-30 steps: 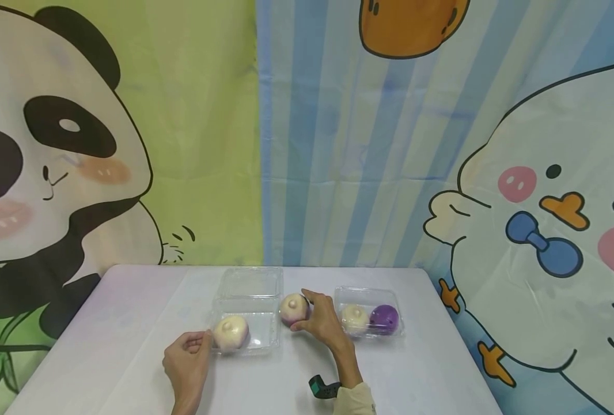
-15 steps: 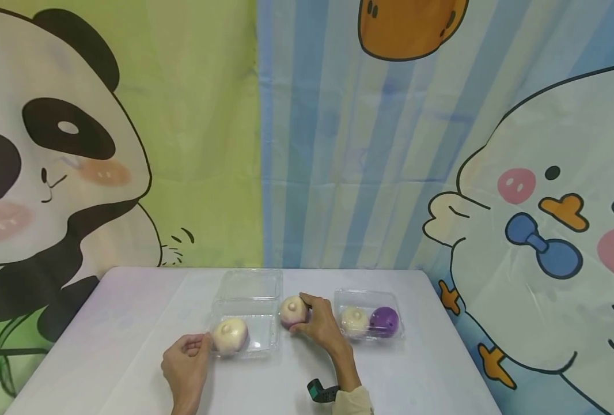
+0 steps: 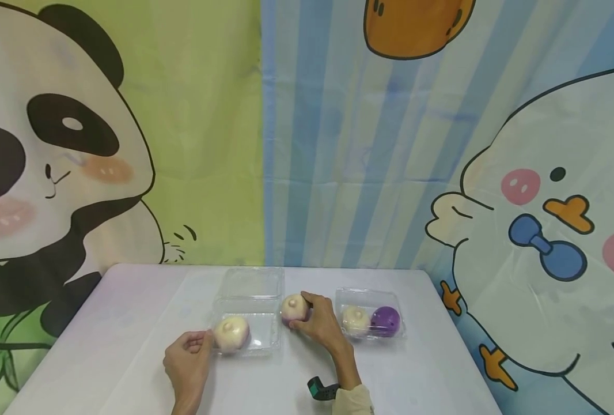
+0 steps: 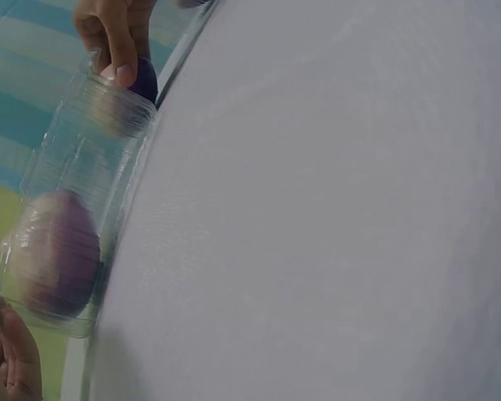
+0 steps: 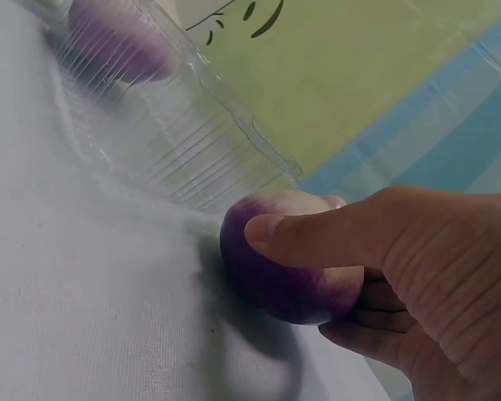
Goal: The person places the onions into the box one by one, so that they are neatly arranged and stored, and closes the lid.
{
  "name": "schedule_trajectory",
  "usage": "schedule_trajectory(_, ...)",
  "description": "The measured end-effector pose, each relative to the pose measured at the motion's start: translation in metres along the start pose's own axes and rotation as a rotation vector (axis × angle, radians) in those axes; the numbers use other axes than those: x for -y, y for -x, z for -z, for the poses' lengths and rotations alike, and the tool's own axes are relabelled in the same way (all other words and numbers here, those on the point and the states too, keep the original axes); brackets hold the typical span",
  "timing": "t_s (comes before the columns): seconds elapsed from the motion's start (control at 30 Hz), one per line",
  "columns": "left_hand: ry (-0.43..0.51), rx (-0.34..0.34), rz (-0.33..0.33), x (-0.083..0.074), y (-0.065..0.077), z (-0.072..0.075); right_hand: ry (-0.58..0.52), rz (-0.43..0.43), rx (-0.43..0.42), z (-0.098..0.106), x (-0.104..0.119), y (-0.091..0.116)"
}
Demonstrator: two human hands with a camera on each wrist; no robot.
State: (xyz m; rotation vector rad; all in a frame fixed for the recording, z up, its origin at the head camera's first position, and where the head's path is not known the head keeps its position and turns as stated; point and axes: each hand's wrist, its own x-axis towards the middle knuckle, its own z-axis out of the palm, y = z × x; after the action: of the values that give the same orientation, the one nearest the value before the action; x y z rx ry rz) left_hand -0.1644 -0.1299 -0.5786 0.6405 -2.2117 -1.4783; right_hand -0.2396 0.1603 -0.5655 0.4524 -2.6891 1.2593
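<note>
My right hand [image 3: 325, 324] holds a round turnip [image 3: 293, 309], cream on top with a small nub and purple below, just off the right side of an open clear plastic box [image 3: 264, 335]. In the right wrist view the thumb presses across the purple side of that turnip [image 5: 296, 292], with fingers behind it. With thumb and fingertips my left hand [image 3: 188, 360] pinches the left edge of the box. A second turnip [image 3: 231, 334] lies in the left half of the box, seen through the plastic in the left wrist view.
The box's hinged lid [image 3: 251, 283] lies back behind it. To the right stands another clear plastic box [image 3: 371, 297] holding a cream turnip [image 3: 356, 320] and a purple one [image 3: 386, 321]. A black wrist device [image 3: 322, 389] sits by the right sleeve [image 3: 352, 400].
The head view shifts very slightly. Both hands, the held turnip and the boxes keep practically the same places.
</note>
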Motion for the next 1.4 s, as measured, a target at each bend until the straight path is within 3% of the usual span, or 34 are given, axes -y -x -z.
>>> schedule_trajectory(1.07, -0.007, -0.011, 0.004, -0.001, 0.0, -0.002, 0.061, -0.007, -0.088, 0.007, 0.004, 0.006)
schedule_trajectory(1.4, -0.006, -0.008, 0.02, -0.002, 0.001, -0.001, 0.076, 0.085, -0.121, 0.013, 0.004, 0.008)
